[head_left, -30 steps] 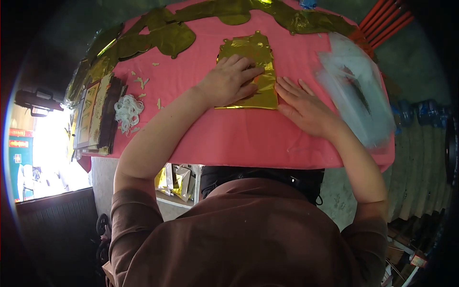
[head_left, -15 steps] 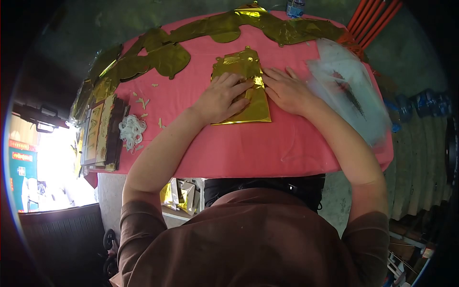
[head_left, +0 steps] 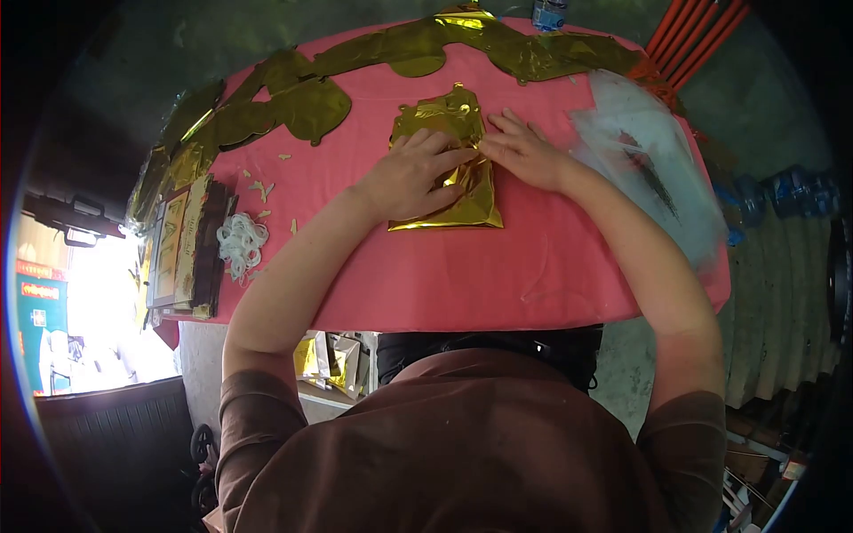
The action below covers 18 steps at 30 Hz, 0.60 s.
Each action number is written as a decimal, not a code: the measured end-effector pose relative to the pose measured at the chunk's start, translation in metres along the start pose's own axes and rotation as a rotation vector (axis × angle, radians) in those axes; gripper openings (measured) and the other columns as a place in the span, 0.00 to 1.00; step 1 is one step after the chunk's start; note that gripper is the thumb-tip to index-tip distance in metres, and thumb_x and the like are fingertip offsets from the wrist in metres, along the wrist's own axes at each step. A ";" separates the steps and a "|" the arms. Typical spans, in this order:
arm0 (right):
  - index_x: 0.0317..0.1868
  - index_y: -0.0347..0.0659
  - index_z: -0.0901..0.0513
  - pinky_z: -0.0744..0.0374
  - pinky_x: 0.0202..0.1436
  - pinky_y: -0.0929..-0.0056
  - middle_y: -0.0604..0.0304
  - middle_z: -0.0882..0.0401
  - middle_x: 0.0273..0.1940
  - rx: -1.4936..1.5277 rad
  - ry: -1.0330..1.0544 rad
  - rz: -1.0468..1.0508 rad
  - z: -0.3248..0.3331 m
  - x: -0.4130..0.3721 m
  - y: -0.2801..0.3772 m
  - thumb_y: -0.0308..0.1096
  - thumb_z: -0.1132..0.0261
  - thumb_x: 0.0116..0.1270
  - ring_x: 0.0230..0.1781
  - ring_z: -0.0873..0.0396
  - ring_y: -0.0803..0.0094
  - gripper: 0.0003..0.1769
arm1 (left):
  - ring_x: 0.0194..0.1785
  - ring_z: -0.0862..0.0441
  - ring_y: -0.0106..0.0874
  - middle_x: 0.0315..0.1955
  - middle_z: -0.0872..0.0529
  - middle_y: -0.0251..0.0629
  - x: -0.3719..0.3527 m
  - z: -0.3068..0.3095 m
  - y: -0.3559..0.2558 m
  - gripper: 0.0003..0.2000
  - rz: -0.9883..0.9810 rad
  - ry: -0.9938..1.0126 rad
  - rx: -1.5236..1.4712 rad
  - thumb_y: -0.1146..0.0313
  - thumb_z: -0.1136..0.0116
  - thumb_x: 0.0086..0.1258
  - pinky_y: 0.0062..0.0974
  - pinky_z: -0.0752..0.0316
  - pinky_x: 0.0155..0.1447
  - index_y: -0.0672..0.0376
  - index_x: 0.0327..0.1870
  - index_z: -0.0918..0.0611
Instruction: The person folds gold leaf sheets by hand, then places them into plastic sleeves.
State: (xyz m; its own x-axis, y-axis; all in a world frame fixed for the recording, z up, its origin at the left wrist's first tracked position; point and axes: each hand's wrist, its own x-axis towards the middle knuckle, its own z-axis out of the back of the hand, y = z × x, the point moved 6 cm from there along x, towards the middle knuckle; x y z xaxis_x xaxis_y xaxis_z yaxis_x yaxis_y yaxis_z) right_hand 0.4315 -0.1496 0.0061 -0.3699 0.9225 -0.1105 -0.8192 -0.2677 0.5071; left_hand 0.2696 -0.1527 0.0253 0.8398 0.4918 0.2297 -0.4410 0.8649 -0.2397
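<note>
A flat, shiny gold foil packet [head_left: 453, 215] with a scalloped far edge lies on the pink table, its surface creased. My left hand [head_left: 418, 176] rests on top of it, fingers spread and thumb apart, hiding its middle. At the packet's right side is my right hand [head_left: 529, 158], fingers stretched out, with fingertips touching the foil edge close to my left fingertips. Neither hand visibly grips anything.
Flat gold foil balloons [head_left: 311, 107] line the table's far and left edges. White string [head_left: 242, 244] and a stack of printed packs [head_left: 182, 253] are at left. Clear plastic bags [head_left: 644, 160] lie at right. A plastic bottle [head_left: 548, 15] and orange poles [head_left: 697, 40] stand at the back.
My right fingertips have moved left onto the packet's edge, closer to my left hand. The foil looks more rumpled. My left hand stays on the packet.
</note>
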 end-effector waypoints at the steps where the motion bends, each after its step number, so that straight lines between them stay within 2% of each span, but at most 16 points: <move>1: 0.66 0.44 0.31 0.64 0.75 0.49 0.47 0.55 0.75 0.000 0.002 0.002 0.001 0.005 0.000 0.57 0.58 0.74 0.78 0.63 0.58 0.31 | 0.60 0.31 0.41 0.54 0.27 0.40 0.002 0.001 -0.001 0.25 0.011 0.025 -0.001 0.57 0.43 0.62 0.41 0.36 0.63 0.48 0.61 0.25; 3: 0.65 0.43 0.29 0.62 0.76 0.53 0.47 0.46 0.72 0.107 -0.021 -0.051 0.004 0.014 -0.004 0.57 0.59 0.75 0.77 0.59 0.56 0.32 | 0.61 0.31 0.40 0.54 0.27 0.40 0.005 0.002 -0.002 0.25 0.024 0.049 -0.002 0.56 0.42 0.61 0.42 0.36 0.63 0.47 0.61 0.24; 4: 0.65 0.43 0.29 0.62 0.76 0.53 0.47 0.46 0.72 0.106 -0.019 -0.048 0.002 0.024 -0.016 0.57 0.59 0.75 0.77 0.59 0.56 0.32 | 0.61 0.32 0.40 0.54 0.27 0.39 0.006 0.002 -0.002 0.25 0.021 0.056 -0.006 0.55 0.42 0.60 0.42 0.36 0.64 0.46 0.61 0.24; 6: 0.60 0.43 0.24 0.56 0.76 0.55 0.47 0.32 0.64 0.317 -0.076 0.170 0.002 0.037 -0.020 0.64 0.56 0.70 0.73 0.48 0.51 0.35 | 0.62 0.32 0.40 0.55 0.27 0.39 0.006 0.001 -0.002 0.24 0.020 0.062 -0.010 0.55 0.42 0.60 0.41 0.36 0.64 0.45 0.60 0.24; 7: 0.60 0.43 0.24 0.56 0.76 0.55 0.47 0.32 0.64 0.317 -0.074 0.171 0.003 0.038 -0.021 0.64 0.56 0.70 0.73 0.48 0.51 0.35 | 0.61 0.32 0.40 0.54 0.27 0.39 0.006 0.001 -0.003 0.24 0.012 0.049 0.018 0.55 0.43 0.60 0.41 0.36 0.63 0.46 0.60 0.24; 9: 0.55 0.38 0.23 0.45 0.73 0.60 0.50 0.23 0.55 0.237 -0.082 0.145 0.009 0.036 -0.021 0.55 0.49 0.71 0.63 0.33 0.58 0.28 | 0.61 0.32 0.39 0.54 0.27 0.40 0.005 0.000 -0.005 0.24 0.007 0.033 0.046 0.55 0.43 0.60 0.40 0.36 0.63 0.46 0.60 0.24; 10: 0.55 0.38 0.23 0.45 0.73 0.60 0.50 0.23 0.55 0.236 -0.078 0.147 0.010 0.033 -0.017 0.55 0.49 0.71 0.63 0.33 0.58 0.28 | 0.59 0.31 0.41 0.54 0.27 0.41 0.004 0.000 -0.006 0.24 -0.007 0.028 0.075 0.56 0.44 0.62 0.41 0.35 0.63 0.47 0.61 0.25; 12: 0.51 0.37 0.22 0.38 0.68 0.60 0.50 0.22 0.52 0.518 -0.252 -0.042 0.015 0.026 -0.024 0.44 0.43 0.69 0.55 0.26 0.63 0.20 | 0.58 0.31 0.43 0.54 0.28 0.43 0.001 -0.003 -0.006 0.24 -0.010 0.021 0.102 0.58 0.46 0.63 0.42 0.35 0.62 0.48 0.62 0.26; 13: 0.51 0.37 0.22 0.38 0.68 0.60 0.50 0.22 0.52 0.516 -0.243 -0.037 0.013 0.025 -0.021 0.44 0.43 0.69 0.55 0.26 0.63 0.20 | 0.57 0.31 0.42 0.53 0.28 0.42 0.000 -0.004 -0.008 0.24 -0.033 -0.016 0.115 0.58 0.46 0.63 0.42 0.35 0.62 0.48 0.62 0.26; 15: 0.55 0.31 0.24 0.33 0.65 0.66 0.48 0.26 0.57 0.317 -0.457 -0.015 0.022 0.016 -0.017 0.34 0.44 0.70 0.60 0.29 0.56 0.18 | 0.57 0.30 0.42 0.53 0.28 0.42 -0.002 -0.005 -0.009 0.23 -0.049 -0.054 0.124 0.58 0.46 0.63 0.42 0.35 0.61 0.48 0.62 0.26; 16: 0.55 0.31 0.24 0.33 0.65 0.66 0.48 0.26 0.57 0.316 -0.451 -0.013 0.016 0.014 -0.014 0.34 0.44 0.70 0.60 0.29 0.56 0.18 | 0.56 0.30 0.42 0.53 0.28 0.42 -0.002 -0.005 -0.009 0.23 -0.057 -0.060 0.127 0.58 0.47 0.63 0.42 0.35 0.61 0.48 0.62 0.26; 18: 0.58 0.32 0.27 0.34 0.67 0.64 0.44 0.28 0.59 -0.100 -0.593 0.290 0.012 0.002 0.013 0.33 0.46 0.70 0.63 0.31 0.52 0.20 | 0.56 0.30 0.42 0.52 0.28 0.42 -0.002 -0.004 -0.010 0.23 -0.062 -0.069 0.130 0.58 0.47 0.63 0.41 0.35 0.61 0.48 0.61 0.26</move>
State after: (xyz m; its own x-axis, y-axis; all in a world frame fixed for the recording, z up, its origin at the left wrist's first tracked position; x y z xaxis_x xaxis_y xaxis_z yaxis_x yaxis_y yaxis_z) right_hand 0.4256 -0.1481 0.0224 -0.3011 0.7982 0.5217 -0.7702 -0.5261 0.3606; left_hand 0.2738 -0.1621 0.0233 0.8451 0.4389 0.3053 -0.4300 0.8973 -0.0997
